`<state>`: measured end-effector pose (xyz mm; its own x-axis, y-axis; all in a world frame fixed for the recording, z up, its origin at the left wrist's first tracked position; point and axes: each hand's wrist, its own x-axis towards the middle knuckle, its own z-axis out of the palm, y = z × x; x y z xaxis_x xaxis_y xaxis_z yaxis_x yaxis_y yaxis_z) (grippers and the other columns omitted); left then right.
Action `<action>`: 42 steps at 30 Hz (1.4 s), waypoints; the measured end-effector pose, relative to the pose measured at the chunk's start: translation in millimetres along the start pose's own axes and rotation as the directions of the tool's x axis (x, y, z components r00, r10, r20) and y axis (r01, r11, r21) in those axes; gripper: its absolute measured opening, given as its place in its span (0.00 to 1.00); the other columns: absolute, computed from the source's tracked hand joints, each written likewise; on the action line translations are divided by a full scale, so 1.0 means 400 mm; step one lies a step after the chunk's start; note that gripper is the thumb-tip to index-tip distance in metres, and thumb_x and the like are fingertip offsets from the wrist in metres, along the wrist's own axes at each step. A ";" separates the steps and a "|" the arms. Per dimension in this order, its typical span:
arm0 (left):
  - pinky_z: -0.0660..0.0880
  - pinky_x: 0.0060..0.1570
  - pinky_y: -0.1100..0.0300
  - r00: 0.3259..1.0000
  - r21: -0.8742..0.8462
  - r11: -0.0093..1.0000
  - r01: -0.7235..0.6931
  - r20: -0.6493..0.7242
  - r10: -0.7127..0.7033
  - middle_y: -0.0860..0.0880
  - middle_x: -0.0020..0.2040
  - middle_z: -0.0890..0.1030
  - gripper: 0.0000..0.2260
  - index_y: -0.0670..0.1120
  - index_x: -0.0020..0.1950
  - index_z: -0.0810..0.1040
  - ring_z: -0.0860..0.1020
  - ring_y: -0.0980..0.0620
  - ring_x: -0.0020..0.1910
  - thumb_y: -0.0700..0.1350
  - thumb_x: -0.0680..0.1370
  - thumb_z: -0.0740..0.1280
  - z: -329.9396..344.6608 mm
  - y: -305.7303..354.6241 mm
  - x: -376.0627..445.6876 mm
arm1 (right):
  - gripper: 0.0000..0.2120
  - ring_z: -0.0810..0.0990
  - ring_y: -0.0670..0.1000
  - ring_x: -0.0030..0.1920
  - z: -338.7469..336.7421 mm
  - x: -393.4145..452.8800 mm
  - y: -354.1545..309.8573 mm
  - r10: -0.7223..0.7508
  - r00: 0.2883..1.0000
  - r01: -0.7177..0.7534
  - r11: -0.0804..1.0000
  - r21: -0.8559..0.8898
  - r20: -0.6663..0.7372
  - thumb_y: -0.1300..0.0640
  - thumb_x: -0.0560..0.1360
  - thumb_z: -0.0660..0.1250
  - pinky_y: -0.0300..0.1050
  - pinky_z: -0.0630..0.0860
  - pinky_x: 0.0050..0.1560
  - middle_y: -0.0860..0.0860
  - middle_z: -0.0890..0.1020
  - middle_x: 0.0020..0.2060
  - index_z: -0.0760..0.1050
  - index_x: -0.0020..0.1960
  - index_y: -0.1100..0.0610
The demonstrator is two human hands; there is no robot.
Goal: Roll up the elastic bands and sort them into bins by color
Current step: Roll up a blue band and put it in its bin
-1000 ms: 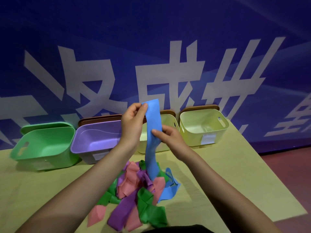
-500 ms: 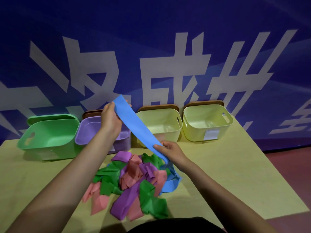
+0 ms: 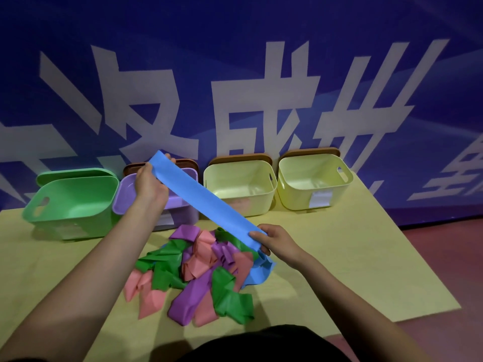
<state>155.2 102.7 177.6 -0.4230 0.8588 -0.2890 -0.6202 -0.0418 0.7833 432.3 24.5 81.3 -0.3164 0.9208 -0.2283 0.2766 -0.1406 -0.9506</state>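
A blue elastic band (image 3: 206, 201) is stretched flat and slanting between my hands. My left hand (image 3: 149, 184) grips its upper end in front of the purple bin (image 3: 125, 197). My right hand (image 3: 274, 240) pinches the band lower down, and its tail (image 3: 261, 273) hangs onto the table. Under the band lies a tangled pile of green, pink and purple bands (image 3: 198, 273). Along the back stand a green bin (image 3: 70, 205), the purple bin, and two pale yellow bins (image 3: 240, 189) (image 3: 313, 181).
The yellow table (image 3: 352, 257) ends at its right edge above a reddish floor (image 3: 444, 270). A blue wall with large white characters (image 3: 235, 74) rises right behind the bins. Lids lean behind the bins.
The blue band went from hanging upright to a taut slant. My left hand carried its end up and left toward the purple bin; my right hand slid down the band to the right.
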 end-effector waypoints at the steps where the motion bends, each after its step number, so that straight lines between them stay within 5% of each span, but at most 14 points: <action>1: 0.78 0.36 0.63 1.000 0.010 1.000 0.002 -0.010 -0.001 0.48 0.45 0.82 0.13 0.44 0.51 0.75 0.80 0.53 0.45 0.43 0.83 0.52 -0.009 0.003 0.006 | 0.17 0.69 0.51 0.29 -0.004 -0.007 0.005 -0.001 1.000 0.001 1.000 0.008 0.008 0.55 0.78 0.66 0.44 0.68 0.37 0.49 0.71 0.25 0.69 0.32 0.56; 8: 0.78 0.39 0.60 0.992 0.030 0.994 0.108 -0.063 -0.106 0.43 0.61 0.78 0.16 0.39 0.68 0.71 0.79 0.48 0.57 0.43 0.83 0.54 -0.052 -0.046 0.005 | 0.14 0.73 0.47 0.29 0.001 -0.033 0.036 0.019 1.000 -0.019 1.000 -0.017 0.017 0.58 0.80 0.62 0.38 0.71 0.36 0.49 0.75 0.26 0.70 0.36 0.58; 11: 0.74 0.52 0.56 0.986 0.051 0.985 0.165 0.020 -0.166 0.44 0.65 0.74 0.18 0.40 0.71 0.67 0.73 0.48 0.64 0.44 0.84 0.50 -0.032 -0.068 -0.028 | 0.13 0.75 0.46 0.29 -0.002 -0.050 0.069 0.069 0.998 -0.069 0.998 0.000 0.013 0.59 0.81 0.59 0.38 0.72 0.37 0.49 0.76 0.28 0.71 0.38 0.58; 15: 0.68 0.61 0.56 0.981 -0.023 0.983 0.183 0.076 -0.181 0.41 0.70 0.70 0.17 0.39 0.62 0.73 0.69 0.46 0.70 0.43 0.84 0.48 -0.012 -0.105 -0.063 | 0.11 0.74 0.45 0.31 -0.007 -0.083 0.112 0.120 0.993 -0.119 0.993 -0.018 0.017 0.60 0.80 0.61 0.37 0.71 0.37 0.49 0.77 0.28 0.71 0.39 0.61; 18: 0.69 0.61 0.56 0.975 -0.027 0.979 0.200 0.104 -0.197 0.42 0.70 0.71 0.17 0.42 0.51 0.75 0.72 0.47 0.66 0.44 0.84 0.48 -0.003 -0.123 -0.068 | 0.12 0.75 0.46 0.34 -0.023 -0.111 0.147 0.162 0.986 -0.162 0.987 0.017 -0.041 0.57 0.78 0.66 0.37 0.70 0.38 0.49 0.78 0.30 0.74 0.36 0.58; 23: 0.75 0.46 0.60 0.965 0.000 0.977 0.211 0.158 -0.208 0.44 0.66 0.74 0.19 0.38 0.70 0.68 0.74 0.49 0.64 0.44 0.84 0.49 0.024 -0.140 -0.085 | 0.15 0.73 0.46 0.33 -0.045 -0.133 0.180 0.203 0.970 -0.198 0.979 0.045 -0.131 0.55 0.75 0.69 0.37 0.70 0.37 0.49 0.77 0.29 0.74 0.32 0.57; 26: 0.75 0.46 0.60 0.960 0.055 0.979 0.195 0.193 -0.202 0.44 0.63 0.76 0.17 0.39 0.67 0.69 0.78 0.53 0.54 0.45 0.84 0.50 0.054 -0.155 -0.112 | 0.15 0.73 0.45 0.32 -0.048 -0.132 0.188 0.215 0.965 -0.213 0.977 0.030 -0.149 0.55 0.76 0.68 0.35 0.69 0.36 0.49 0.77 0.28 0.74 0.32 0.58; 29: 0.76 0.45 0.60 0.953 0.150 0.979 0.137 0.251 -0.172 0.44 0.55 0.79 0.13 0.41 0.64 0.70 0.79 0.54 0.48 0.43 0.84 0.51 0.087 -0.167 -0.149 | 0.11 0.73 0.46 0.32 -0.054 -0.122 0.210 0.236 0.957 -0.245 0.969 -0.035 -0.166 0.56 0.77 0.65 0.39 0.69 0.38 0.49 0.77 0.29 0.75 0.37 0.58; 32: 0.79 0.39 0.59 0.938 0.243 0.969 0.041 0.325 -0.121 0.44 0.42 0.82 0.08 0.43 0.51 0.73 0.82 0.51 0.40 0.42 0.83 0.55 0.109 -0.186 -0.199 | 0.06 0.74 0.45 0.34 -0.065 -0.104 0.217 0.258 0.955 -0.285 0.935 -0.209 -0.147 0.59 0.79 0.62 0.37 0.69 0.38 0.47 0.75 0.31 0.77 0.53 0.56; 34: 0.75 0.45 0.53 0.924 0.327 0.945 -0.030 0.369 -0.098 0.43 0.41 0.80 0.08 0.48 0.44 0.76 0.79 0.48 0.42 0.46 0.80 0.61 0.105 -0.208 -0.223 | 0.10 0.73 0.42 0.34 -0.071 -0.091 0.174 0.164 0.966 -0.217 0.934 -0.282 -0.201 0.60 0.78 0.62 0.36 0.69 0.40 0.45 0.75 0.32 0.76 0.57 0.52; 37: 0.63 0.46 0.50 0.903 0.453 0.885 -0.107 0.417 -0.104 0.45 0.45 0.72 0.07 0.55 0.39 0.78 0.67 0.47 0.46 0.51 0.76 0.64 0.084 -0.237 -0.256 | 0.09 0.79 0.43 0.43 -0.063 -0.085 0.038 -0.061 0.956 0.028 0.992 -0.119 -0.286 0.60 0.79 0.63 0.37 0.72 0.46 0.46 0.81 0.41 0.78 0.55 0.50; 42: 0.65 0.44 0.54 0.870 0.494 0.839 -0.228 0.491 -0.053 0.52 0.38 0.73 0.10 0.55 0.39 0.77 0.69 0.50 0.42 0.47 0.79 0.63 0.085 -0.236 -0.290 | 0.06 0.79 0.47 0.42 -0.039 -0.087 -0.164 -0.340 0.897 0.354 0.935 -0.005 -0.283 0.62 0.77 0.67 0.37 0.75 0.45 0.48 0.82 0.42 0.79 0.51 0.54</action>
<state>285.3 24.6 155.8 -0.0105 0.9997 -0.0228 -0.0974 0.0217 0.9950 439.2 7.5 154.9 -0.1212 0.9765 0.1782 0.1511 0.1956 -0.9690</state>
